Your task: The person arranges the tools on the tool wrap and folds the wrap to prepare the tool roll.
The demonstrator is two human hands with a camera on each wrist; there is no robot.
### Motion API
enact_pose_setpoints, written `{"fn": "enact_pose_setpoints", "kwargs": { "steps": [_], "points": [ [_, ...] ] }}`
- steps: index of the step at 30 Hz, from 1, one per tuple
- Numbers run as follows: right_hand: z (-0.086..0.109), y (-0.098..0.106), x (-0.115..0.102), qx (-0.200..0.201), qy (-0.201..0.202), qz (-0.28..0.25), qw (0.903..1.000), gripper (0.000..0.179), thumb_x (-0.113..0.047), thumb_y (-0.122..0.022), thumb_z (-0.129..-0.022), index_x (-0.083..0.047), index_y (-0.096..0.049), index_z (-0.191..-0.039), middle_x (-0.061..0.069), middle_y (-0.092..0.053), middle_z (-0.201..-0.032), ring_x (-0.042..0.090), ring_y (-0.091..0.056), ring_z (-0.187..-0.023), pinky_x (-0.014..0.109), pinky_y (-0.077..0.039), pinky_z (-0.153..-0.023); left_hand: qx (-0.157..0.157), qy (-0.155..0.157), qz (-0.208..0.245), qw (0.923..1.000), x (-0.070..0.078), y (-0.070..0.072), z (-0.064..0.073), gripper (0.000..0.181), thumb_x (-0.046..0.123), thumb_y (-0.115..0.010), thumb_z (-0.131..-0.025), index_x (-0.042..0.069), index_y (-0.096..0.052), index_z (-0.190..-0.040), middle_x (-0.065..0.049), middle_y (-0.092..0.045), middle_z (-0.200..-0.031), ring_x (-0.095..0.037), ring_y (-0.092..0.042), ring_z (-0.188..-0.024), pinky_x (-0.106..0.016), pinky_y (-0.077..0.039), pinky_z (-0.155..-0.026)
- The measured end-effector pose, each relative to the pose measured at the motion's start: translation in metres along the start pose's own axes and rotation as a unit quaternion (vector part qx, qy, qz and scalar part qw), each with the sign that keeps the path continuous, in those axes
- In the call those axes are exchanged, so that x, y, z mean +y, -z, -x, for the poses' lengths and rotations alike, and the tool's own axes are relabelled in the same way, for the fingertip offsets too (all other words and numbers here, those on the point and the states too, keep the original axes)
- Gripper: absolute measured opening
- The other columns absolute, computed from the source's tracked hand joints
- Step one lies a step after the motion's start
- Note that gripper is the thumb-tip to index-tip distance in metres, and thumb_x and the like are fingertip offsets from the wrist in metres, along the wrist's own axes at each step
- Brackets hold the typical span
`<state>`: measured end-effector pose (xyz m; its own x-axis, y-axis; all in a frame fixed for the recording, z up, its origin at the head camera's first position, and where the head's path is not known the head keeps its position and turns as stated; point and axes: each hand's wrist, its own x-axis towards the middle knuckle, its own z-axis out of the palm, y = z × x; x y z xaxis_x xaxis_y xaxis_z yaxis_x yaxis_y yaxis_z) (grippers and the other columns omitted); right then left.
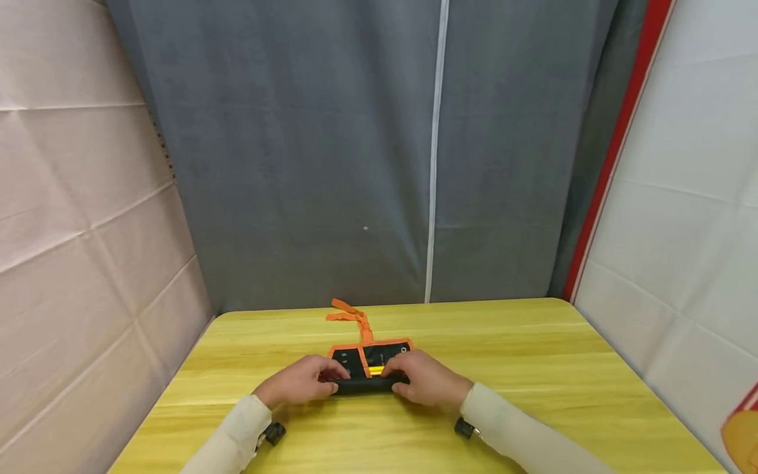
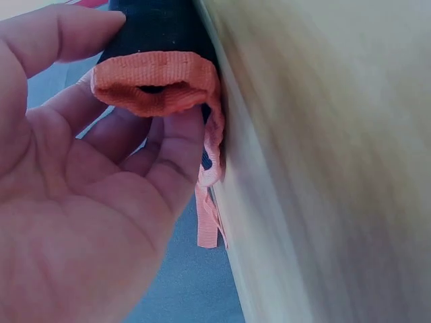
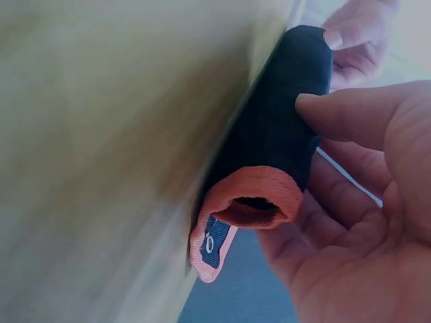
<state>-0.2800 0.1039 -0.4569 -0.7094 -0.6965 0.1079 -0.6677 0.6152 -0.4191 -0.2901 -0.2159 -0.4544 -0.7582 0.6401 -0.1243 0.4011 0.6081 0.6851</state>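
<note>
A black fabric roll-up pouch (image 1: pixel 364 386) with orange edging lies on the table, its near part rolled into a tube and its far part flat. My left hand (image 1: pixel 302 380) holds the left end of the tube, thumb on the near side and fingers over the top. At the right end my right hand (image 1: pixel 428 378) grips it the same way. In the left wrist view the orange-trimmed open end (image 2: pixel 155 77) of the roll shows between thumb and fingers. The right wrist view shows the black tube (image 3: pixel 276 101) pinched, with a flat printed corner beneath it.
Orange tie straps (image 1: pixel 355 314) run from the pouch toward the table's back edge. A yellow strip (image 1: pixel 376 370) crosses its flat part. Beyond the wood-grain table (image 1: pixel 503 342) hangs a grey curtain (image 1: pixel 296 164), with pale cloth walls at both sides.
</note>
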Motion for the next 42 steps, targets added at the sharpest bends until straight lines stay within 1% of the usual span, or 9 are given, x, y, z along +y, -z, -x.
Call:
{"fn": "enact_pose_setpoints", "kwargs": {
  "steps": [4, 8, 14, 18, 22, 27, 30, 38, 42],
  "points": [
    [-0.005, 0.001, 0.004, -0.003, 0.004, -0.007, 1.0, 0.024, -0.018, -0.075, -0.098, -0.021, -0.077, -0.122, -0.01, -0.075, -0.119, 0.006, -0.068, -0.11, 0.035, -0.057, -0.1, 0.012, 0.002, -0.002, 0.9999, -0.001, 0.001, 0.0, 0.023, 0.021, -0.068, -0.102, 0.021, -0.076, -0.124, 0.005, -0.075, -0.124, -0.016, -0.07, -0.112, -0.034, -0.058, -0.092],
    [-0.01, 0.002, 0.009, -0.01, 0.007, -0.022, 0.9997, 0.023, -0.019, -0.074, -0.1, -0.02, -0.077, -0.122, -0.01, -0.076, -0.119, 0.006, -0.069, -0.11, 0.034, -0.057, -0.099, 0.039, -0.008, -0.005, 0.9992, -0.002, 0.001, 0.001, 0.023, 0.019, -0.071, -0.101, 0.022, -0.076, -0.124, 0.006, -0.074, -0.121, -0.018, -0.07, -0.111, -0.036, -0.058, -0.093],
    [-0.017, 0.003, 0.018, -0.02, -0.003, -0.065, 0.9977, 0.021, -0.019, -0.071, -0.102, -0.018, -0.077, -0.122, -0.007, -0.076, -0.119, 0.007, -0.068, -0.11, 0.034, -0.057, -0.099, 0.087, -0.047, -0.028, 0.9947, -0.002, -0.001, 0.0, 0.022, 0.015, -0.077, -0.097, 0.022, -0.078, -0.118, 0.006, -0.073, -0.114, -0.014, -0.067, -0.102, -0.03, -0.056, -0.089],
    [-0.022, 0.003, 0.025, -0.023, -0.005, -0.081, 0.9964, 0.019, -0.019, -0.072, -0.102, -0.017, -0.078, -0.12, -0.005, -0.077, -0.117, 0.005, -0.067, -0.106, 0.034, -0.056, -0.099, 0.101, -0.071, -0.04, 0.9915, 0.001, -0.003, -0.001, 0.02, 0.017, -0.08, -0.095, 0.017, -0.08, -0.115, 0.01, -0.073, -0.11, -0.021, -0.067, -0.098, -0.032, -0.056, -0.087],
    [-0.027, 0.003, 0.03, -0.028, -0.013, -0.115, 0.9929, 0.017, -0.019, -0.072, -0.101, -0.017, -0.079, -0.116, -0.007, -0.076, -0.111, 0.003, -0.065, -0.096, 0.031, -0.056, -0.091, 0.102, -0.081, -0.038, 0.9908, 0.002, -0.004, -0.003, 0.022, 0.016, -0.081, -0.094, 0.017, -0.081, -0.116, 0.008, -0.073, -0.111, -0.025, -0.068, -0.103, -0.038, -0.057, -0.091],
    [-0.033, 0.004, 0.035, -0.04, -0.032, -0.174, 0.9834, 0.015, -0.018, -0.07, -0.102, -0.018, -0.08, -0.114, -0.008, -0.076, -0.105, 0.005, -0.061, -0.081, 0.028, -0.053, -0.079, 0.089, -0.068, -0.062, 0.9918, 0.002, -0.001, -0.005, 0.033, 0.02, -0.084, -0.092, 0.027, -0.078, -0.123, 0.011, -0.072, -0.12, -0.015, -0.066, -0.115, -0.039, -0.056, -0.102],
    [-0.036, 0.005, 0.037, -0.046, -0.045, -0.194, 0.9789, 0.016, -0.017, -0.069, -0.102, -0.018, -0.081, -0.114, -0.007, -0.077, -0.108, 0.007, -0.06, -0.08, 0.028, -0.052, -0.079, 0.08, -0.061, -0.081, 0.9916, 0.001, 0.001, -0.007, 0.039, 0.021, -0.087, -0.09, 0.032, -0.076, -0.126, 0.014, -0.069, -0.124, -0.012, -0.065, -0.118, -0.039, -0.055, -0.105],
    [-0.036, 0.003, 0.04, -0.034, -0.064, -0.175, 0.9818, 0.019, -0.018, -0.068, -0.103, -0.019, -0.082, -0.116, -0.002, -0.077, -0.119, 0.008, -0.064, -0.102, 0.036, -0.055, -0.093, 0.069, -0.068, -0.143, 0.9849, -0.002, -0.001, -0.017, 0.05, 0.015, -0.091, -0.083, 0.029, -0.074, -0.128, 0.01, -0.068, -0.128, -0.015, -0.064, -0.12, -0.044, -0.054, -0.106],
    [-0.035, 0.003, 0.04, -0.023, -0.056, -0.161, 0.9851, 0.019, -0.018, -0.068, -0.103, -0.019, -0.082, -0.116, -0.003, -0.078, -0.119, 0.008, -0.066, -0.104, 0.035, -0.055, -0.092, 0.065, -0.06, -0.174, 0.9807, 0.001, -0.002, -0.02, 0.05, 0.012, -0.09, -0.083, 0.027, -0.071, -0.127, 0.009, -0.068, -0.128, -0.015, -0.064, -0.121, -0.045, -0.053, -0.107]
  ]
}}
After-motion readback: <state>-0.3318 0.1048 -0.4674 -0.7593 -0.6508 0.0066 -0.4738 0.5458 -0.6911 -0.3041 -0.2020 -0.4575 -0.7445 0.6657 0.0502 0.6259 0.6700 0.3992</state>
